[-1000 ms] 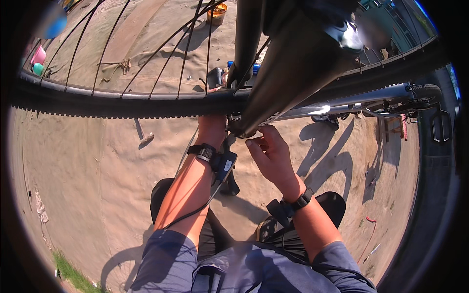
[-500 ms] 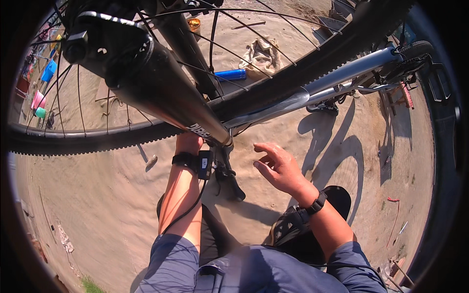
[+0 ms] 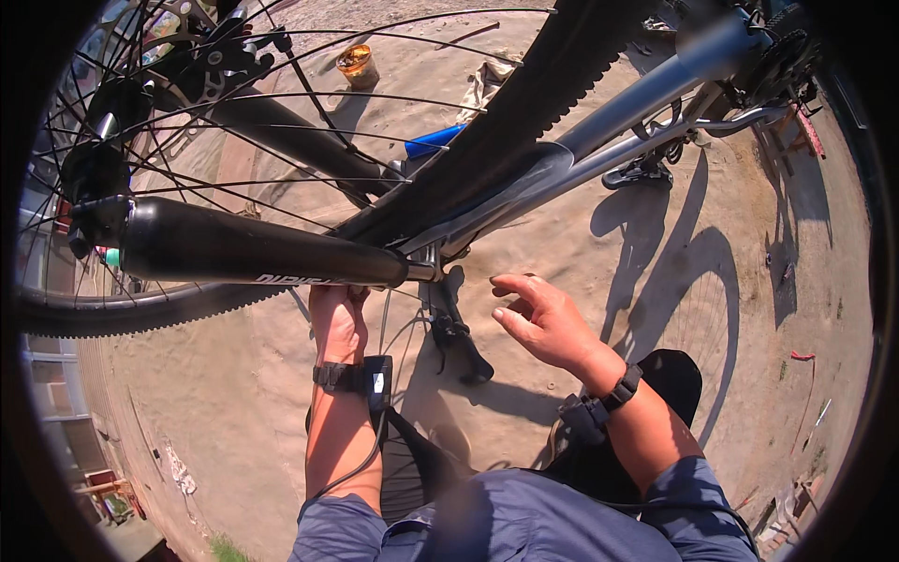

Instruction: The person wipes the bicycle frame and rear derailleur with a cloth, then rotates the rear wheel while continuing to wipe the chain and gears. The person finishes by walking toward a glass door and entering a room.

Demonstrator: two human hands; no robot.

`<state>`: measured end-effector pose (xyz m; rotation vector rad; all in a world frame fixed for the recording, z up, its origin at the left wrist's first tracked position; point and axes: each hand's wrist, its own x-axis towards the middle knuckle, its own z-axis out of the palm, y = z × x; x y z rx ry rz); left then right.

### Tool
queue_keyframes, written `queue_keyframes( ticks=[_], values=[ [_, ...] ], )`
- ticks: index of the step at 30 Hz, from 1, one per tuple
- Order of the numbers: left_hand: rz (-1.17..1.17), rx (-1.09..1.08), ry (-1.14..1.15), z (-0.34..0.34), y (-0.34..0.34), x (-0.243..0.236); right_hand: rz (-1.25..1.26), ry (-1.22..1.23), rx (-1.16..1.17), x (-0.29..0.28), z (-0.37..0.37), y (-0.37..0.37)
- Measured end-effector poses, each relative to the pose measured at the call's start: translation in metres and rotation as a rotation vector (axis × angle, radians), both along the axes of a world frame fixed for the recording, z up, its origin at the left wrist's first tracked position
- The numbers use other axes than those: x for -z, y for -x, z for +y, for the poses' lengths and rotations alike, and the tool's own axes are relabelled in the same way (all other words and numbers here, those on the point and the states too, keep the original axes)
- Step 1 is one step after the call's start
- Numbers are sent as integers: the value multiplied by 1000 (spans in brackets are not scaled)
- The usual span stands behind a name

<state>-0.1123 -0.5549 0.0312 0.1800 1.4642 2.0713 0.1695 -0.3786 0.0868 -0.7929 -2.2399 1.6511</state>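
A bicycle with a silver-blue frame (image 3: 637, 94) fills the upper view, its spoked front wheel raised. Its black fork leg (image 3: 262, 239) slants across in front of the knobbly tyre (image 3: 449, 169). Just under that leg is my left hand (image 3: 339, 323), fingers curled closed; their tips and what they grip are hidden by the fork. Thin cables (image 3: 386, 323) run close beside it. My right hand (image 3: 548, 323) hovers to the right of the fork's end, fingers apart and empty. Between the hands, a black handlebar end with a grip (image 3: 464, 342) points down toward the ground.
Beyond the wheel lie a blue cylinder (image 3: 431, 142), a pale cloth (image 3: 482, 89) and an orange-brown bucket (image 3: 358, 66). Bicycle shadows fall across the sandy ground at right. A red strip (image 3: 803, 356) lies farther right.
The view has shifted, so the fork leg lies flatter and the bucket shows fully. More of my left hand shows below the fork. My right hand keeps nearly the same open pose.
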Motion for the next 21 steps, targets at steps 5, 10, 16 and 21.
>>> queue_keyframes(
  ticks=[5, 10, 16, 21],
  values=[
    [-81, -117, 206, 11, -30, -52, 5, 21, -26, 3, 6, -5],
    [18, -36, 192, -7, -30, -49, -28, 45, -35, 9, 12, -7],
    [181, -68, 105, -6, -44, -84, -71, 13, -78, 6, 16, -7],
    [419, -128, 83, 1, -43, -78, -63, 54, -81, 6, 16, -6]
  ],
)
